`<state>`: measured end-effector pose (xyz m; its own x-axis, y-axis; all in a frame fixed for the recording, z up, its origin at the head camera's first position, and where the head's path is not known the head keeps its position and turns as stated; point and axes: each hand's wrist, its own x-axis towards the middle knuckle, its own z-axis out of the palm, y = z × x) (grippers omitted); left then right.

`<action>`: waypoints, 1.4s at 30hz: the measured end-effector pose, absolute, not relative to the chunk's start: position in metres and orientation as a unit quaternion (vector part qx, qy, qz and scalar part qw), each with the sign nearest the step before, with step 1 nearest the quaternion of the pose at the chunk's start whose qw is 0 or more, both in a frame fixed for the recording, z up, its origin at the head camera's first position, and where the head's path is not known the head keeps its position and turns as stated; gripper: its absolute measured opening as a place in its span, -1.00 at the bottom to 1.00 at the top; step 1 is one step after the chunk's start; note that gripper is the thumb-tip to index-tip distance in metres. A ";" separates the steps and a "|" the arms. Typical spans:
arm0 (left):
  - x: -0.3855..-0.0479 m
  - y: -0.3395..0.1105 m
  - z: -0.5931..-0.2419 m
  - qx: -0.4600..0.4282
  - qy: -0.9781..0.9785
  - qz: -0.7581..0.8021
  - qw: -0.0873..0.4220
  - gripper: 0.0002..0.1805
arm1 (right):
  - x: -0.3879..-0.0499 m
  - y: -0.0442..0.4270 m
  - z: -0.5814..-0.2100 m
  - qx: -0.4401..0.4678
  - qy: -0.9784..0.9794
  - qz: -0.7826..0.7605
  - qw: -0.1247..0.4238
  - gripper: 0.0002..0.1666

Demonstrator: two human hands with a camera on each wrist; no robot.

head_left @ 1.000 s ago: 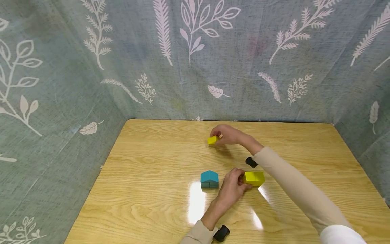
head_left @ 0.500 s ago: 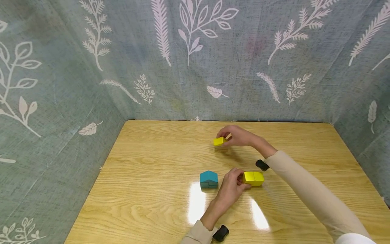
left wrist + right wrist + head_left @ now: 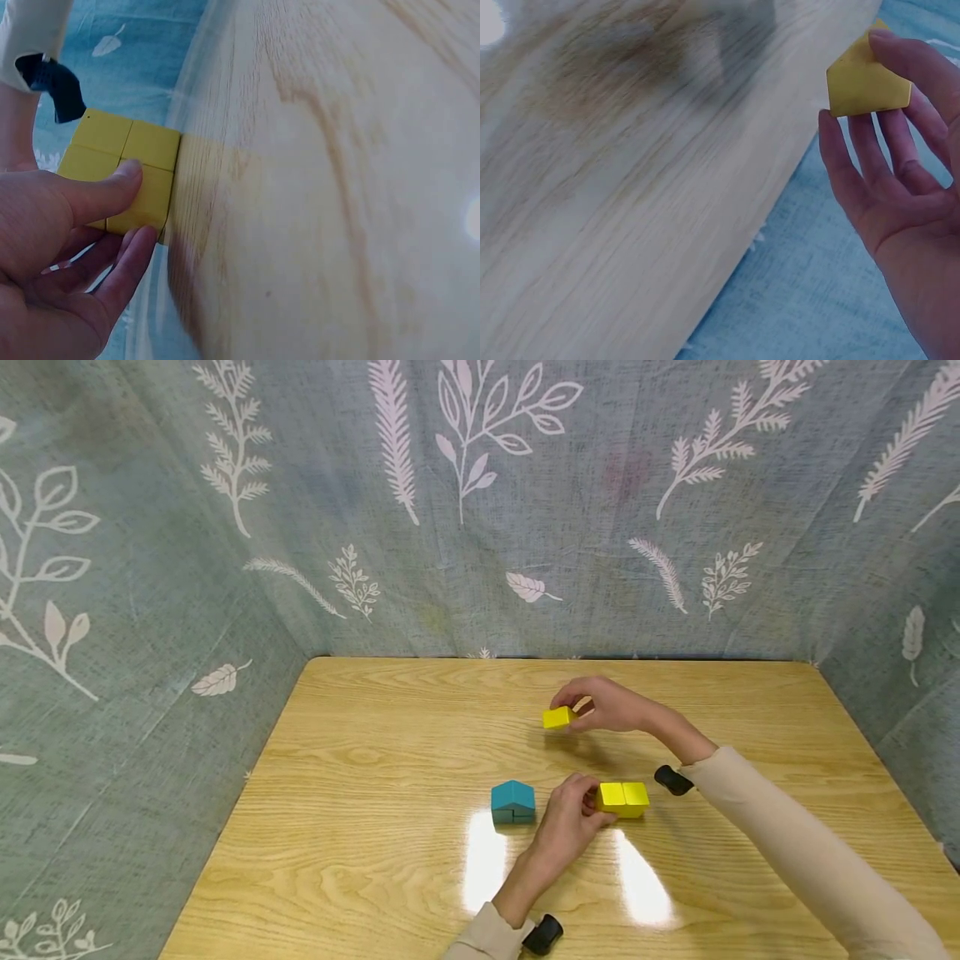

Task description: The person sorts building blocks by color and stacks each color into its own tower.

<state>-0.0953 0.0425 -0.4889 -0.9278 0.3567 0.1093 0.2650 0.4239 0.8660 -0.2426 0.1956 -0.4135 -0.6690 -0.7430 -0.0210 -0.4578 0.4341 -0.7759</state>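
Note:
My left hand [image 3: 564,825] grips the left side of a yellow block stack [image 3: 624,800] on the table. In the left wrist view the thumb presses the front of the stack [image 3: 105,139], whose face shows seams dividing it into squares. Farther back, my right hand [image 3: 606,703] pinches a small yellow block [image 3: 557,718] above the table. The right wrist view shows this yellow block [image 3: 864,84] with slanted sides, held between thumb and fingertips. A teal house-shaped stack [image 3: 513,802] with a peaked top stands left of my left hand, apart from it.
The wooden table [image 3: 360,827] ends at a patterned cloth curtain [image 3: 450,568] behind and at both sides. Black wrist devices [image 3: 543,935] show at both cuffs. Bright glare lies on the near tabletop.
The right hand has moved to the right and slightly nearer, carrying the small yellow block. My left hand stays at the yellow stack, and the teal stack keeps its place.

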 end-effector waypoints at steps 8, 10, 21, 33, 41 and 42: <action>-0.096 0.042 -0.489 0.191 0.844 0.500 0.037 -0.68 | -0.232 0.213 -0.412 -0.349 0.826 -0.406 0.175 -0.58; -0.095 0.042 -0.489 0.194 0.844 0.498 0.036 -0.68 | -0.229 0.218 -0.411 -0.349 0.824 -0.412 0.170 -0.57; -0.094 0.041 -0.488 0.195 0.842 0.502 0.035 -0.67 | -0.206 0.241 -0.408 -0.347 0.826 -0.418 0.148 -0.58; -0.095 0.041 -0.490 0.196 0.842 0.501 0.035 -0.67 | -0.180 0.264 -0.409 -0.358 0.823 -0.423 0.125 -0.57; -0.095 0.041 -0.489 0.197 0.837 0.508 0.044 -0.68 | -0.160 0.271 -0.415 -0.370 0.824 -0.415 0.108 -0.54; -0.095 0.040 -0.489 0.197 0.837 0.509 0.045 -0.67 | -0.157 0.272 -0.416 -0.371 0.824 -0.415 0.106 -0.54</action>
